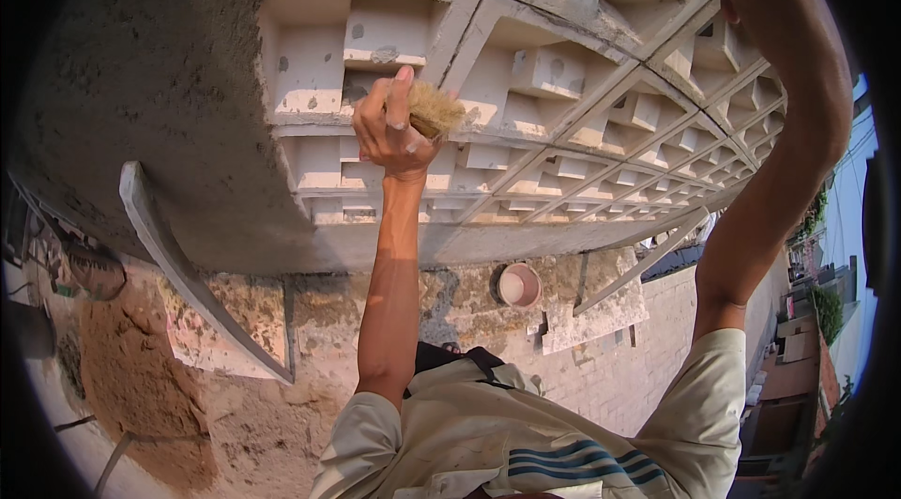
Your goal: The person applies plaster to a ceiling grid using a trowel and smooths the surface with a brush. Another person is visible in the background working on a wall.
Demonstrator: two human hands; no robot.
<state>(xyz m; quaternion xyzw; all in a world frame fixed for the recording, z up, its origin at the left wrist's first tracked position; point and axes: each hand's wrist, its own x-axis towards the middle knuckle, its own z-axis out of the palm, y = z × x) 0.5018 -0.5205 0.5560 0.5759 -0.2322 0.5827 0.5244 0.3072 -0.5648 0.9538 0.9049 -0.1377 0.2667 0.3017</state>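
Outdoors, strong sun. To my left, grey wall (160, 86): rough, blotchy, mostly shaded. Ground (601, 391) below it: pale paving in rows, stained and patchy near the wall's foot, dark shadows there too. Brown sand heap (141, 377) toward the ground's left edge. Pale plank (175, 264) slants up in front of the grey wall; thinner plank (643, 262) slants on the right side. Pale sheet (615, 307) lies flat near the thinner plank's foot. Far right: low buildings (798, 368), green trees (826, 309), wires, blue sky (849, 236).
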